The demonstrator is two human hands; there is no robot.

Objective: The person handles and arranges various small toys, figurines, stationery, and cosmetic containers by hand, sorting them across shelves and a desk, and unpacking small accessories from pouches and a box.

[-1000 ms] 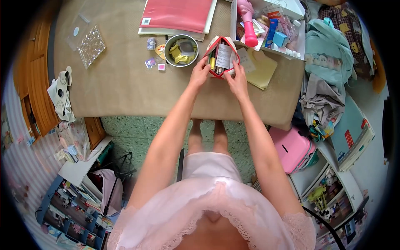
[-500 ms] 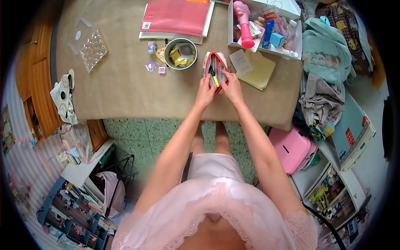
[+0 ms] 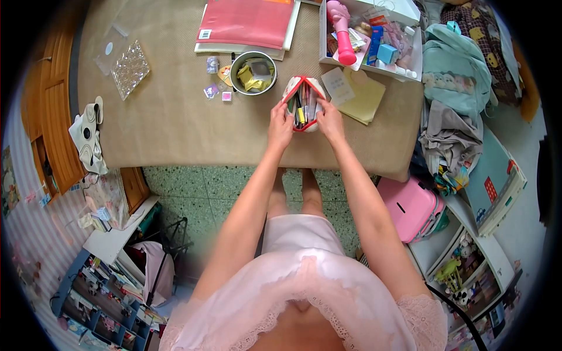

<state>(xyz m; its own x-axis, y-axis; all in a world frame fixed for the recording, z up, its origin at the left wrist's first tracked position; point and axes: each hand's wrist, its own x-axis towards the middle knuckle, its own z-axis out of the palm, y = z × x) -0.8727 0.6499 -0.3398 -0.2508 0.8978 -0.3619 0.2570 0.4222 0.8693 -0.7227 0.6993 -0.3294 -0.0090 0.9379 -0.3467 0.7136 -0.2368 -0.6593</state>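
Observation:
A white pencil case (image 3: 291, 88) with a red zip edge lies wide open near the front of the table. Several pens fill it, among them a yellow-and-black highlighter (image 3: 301, 114). My left hand (image 3: 281, 124) grips the case's left side, fingers closed on the rim. On the opposite side, my right hand (image 3: 330, 121) pinches the right rim. Left of the case stands a round tin (image 3: 233, 76) with yellow packets inside. Yellow paper sheets (image 3: 364, 100) lie just right of the case.
A pink folder (image 3: 249, 23) lies on papers at the back. To the right is a white box (image 3: 371, 68) of small items with a pink toy microphone (image 3: 341, 29). A clear bag of beads (image 3: 130, 70) lies at left. A pink suitcase (image 3: 410, 207) stands below the table's right edge.
My hands have moved apart and pulled the pencil case's mouth wider, so more of the pens show. The surrounding things have stayed in place.

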